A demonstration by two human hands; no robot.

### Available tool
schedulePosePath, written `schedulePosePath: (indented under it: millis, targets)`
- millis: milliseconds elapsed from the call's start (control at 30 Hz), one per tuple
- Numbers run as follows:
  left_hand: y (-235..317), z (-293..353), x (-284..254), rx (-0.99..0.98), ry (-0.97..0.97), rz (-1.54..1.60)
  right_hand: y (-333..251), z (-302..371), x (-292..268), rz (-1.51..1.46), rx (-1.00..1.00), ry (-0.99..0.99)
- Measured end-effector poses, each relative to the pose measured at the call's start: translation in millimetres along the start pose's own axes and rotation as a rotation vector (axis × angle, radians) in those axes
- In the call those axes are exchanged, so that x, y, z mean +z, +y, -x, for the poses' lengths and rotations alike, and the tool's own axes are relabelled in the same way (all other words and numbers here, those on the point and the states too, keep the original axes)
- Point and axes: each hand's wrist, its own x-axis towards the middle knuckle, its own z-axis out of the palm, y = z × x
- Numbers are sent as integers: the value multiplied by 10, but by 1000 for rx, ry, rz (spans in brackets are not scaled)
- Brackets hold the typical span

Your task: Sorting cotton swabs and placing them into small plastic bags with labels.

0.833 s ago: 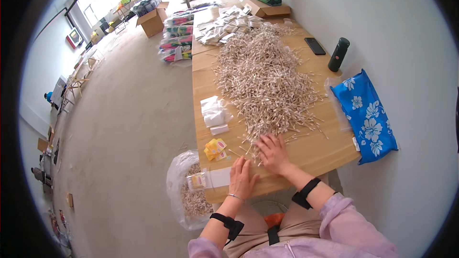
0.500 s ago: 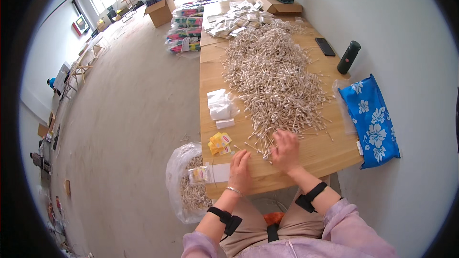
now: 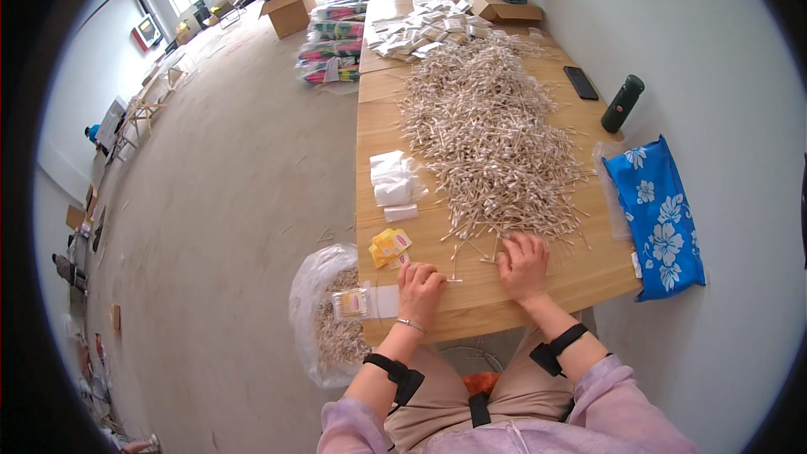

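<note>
A large heap of cotton swabs [image 3: 496, 134] covers the middle of the wooden table. At its near edge my right hand [image 3: 523, 269] has its fingers bent and closed on swabs, with a few sticks poking out beside the thumb. My left hand [image 3: 420, 292] rests near the table's front edge, fingers curled; a swab tip juts out to the right from them. Under and beside it lies a white strip [image 3: 385, 301], with a small clear pack of swabs [image 3: 351, 303] at its left end. Yellow cards [image 3: 390, 246] lie just beyond the left hand.
White folded bags [image 3: 393, 181] lie left of the heap. Filled packets [image 3: 429, 29] are piled at the far end. A phone [image 3: 580, 82], a dark green bottle [image 3: 623, 104] and a blue floral pouch [image 3: 660, 219] line the right side. A plastic sack of swabs [image 3: 324, 315] stands left, below the table edge.
My right hand has moved slightly right and away from the loose swabs at the front. My left hand's fingers have curled in, and a swab now shows at them. The view has shifted slightly.
</note>
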Motion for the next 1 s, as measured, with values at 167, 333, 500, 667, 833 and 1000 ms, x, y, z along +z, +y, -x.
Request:
schedulePosePath:
  millis: [167, 333, 500, 667, 833, 1000]
  targets:
    - [45, 273, -11, -85, 59, 169, -438, 95, 252, -97, 13, -52]
    - [46, 325, -42, -99, 121, 216, -679, 106, 372, -225, -30, -61]
    - [43, 342, -48, -116, 107, 224, -828, 43, 368, -122, 64, -28]
    - [63, 362, -31, -92, 119, 219, -679, 146, 367, -232, 30, -117]
    - [89, 369, -76, -166, 82, 206, -659, 131, 227, -492, -206, -245]
    - [205, 261, -174, -156, 33, 95, -456, -251, 317, -408, -204, -114]
